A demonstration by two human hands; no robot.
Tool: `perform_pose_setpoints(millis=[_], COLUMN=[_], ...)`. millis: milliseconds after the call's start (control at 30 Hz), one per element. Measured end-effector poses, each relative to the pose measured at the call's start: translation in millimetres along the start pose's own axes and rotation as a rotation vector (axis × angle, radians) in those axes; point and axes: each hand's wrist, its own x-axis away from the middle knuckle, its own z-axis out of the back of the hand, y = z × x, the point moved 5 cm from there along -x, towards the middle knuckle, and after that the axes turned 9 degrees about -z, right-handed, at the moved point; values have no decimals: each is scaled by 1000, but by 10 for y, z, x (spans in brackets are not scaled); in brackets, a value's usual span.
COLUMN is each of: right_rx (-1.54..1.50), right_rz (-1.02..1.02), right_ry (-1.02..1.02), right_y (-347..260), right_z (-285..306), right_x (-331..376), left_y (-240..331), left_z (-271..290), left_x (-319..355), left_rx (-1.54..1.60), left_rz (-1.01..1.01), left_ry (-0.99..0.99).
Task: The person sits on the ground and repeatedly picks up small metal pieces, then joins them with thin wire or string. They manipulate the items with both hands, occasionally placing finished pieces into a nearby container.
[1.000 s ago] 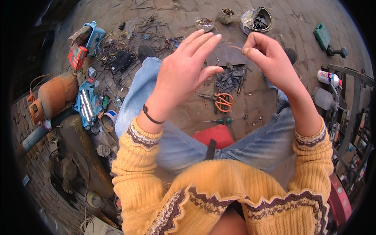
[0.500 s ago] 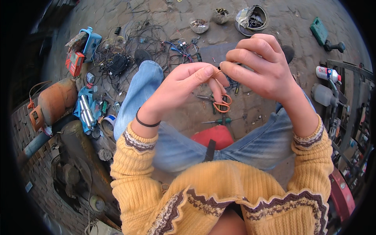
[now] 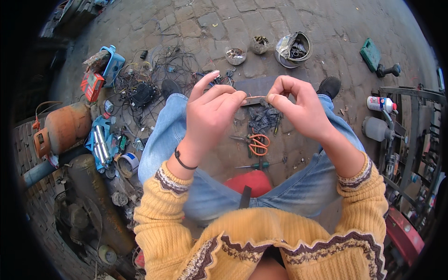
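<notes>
A short, thin copper-coloured wire (image 3: pixel 256 97) is stretched between my two hands, in front of a dark flat plate on the ground. My left hand (image 3: pixel 210 112) pinches one end between thumb and fingers, its little-used fingers lifted. My right hand (image 3: pixel 298 105) pinches the other end with thumb and forefinger. Below the hands lie scissors with orange handles (image 3: pixel 259 144), a crumpled dark cloth (image 3: pixel 262 119) and a green-handled screwdriver (image 3: pixel 265 165). A red object (image 3: pixel 249 182) sits between my legs.
Tangled wires (image 3: pixel 163 67) spread at the far left, beside a blue plastic container (image 3: pixel 113 65). Bowls of small metal pieces (image 3: pixel 235 56) and a bucket (image 3: pixel 298 50) stand ahead. An orange gas cylinder (image 3: pixel 70 123) lies left; a metal rack (image 3: pixel 410 135) with a spray can (image 3: pixel 380 103) stands right.
My hands have moved apart and slightly lower, drawing the wire out straight between them. The right hand has come down from its raised position. The view has shifted slightly.
</notes>
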Motion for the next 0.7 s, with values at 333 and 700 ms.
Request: perform_pose_setpoints(millis=[333, 700], right_rx=[-1021, 564], right_rz=[-529, 326], right_ry=[-492, 379], right_y=[282, 154], right_z=[-378, 162], right_x=[151, -57], left_y=[55, -82], left_z=[11, 201], left_x=[49, 123], left_rx=[-299, -209], left_rz=[-122, 177], left_ry=[74, -36])
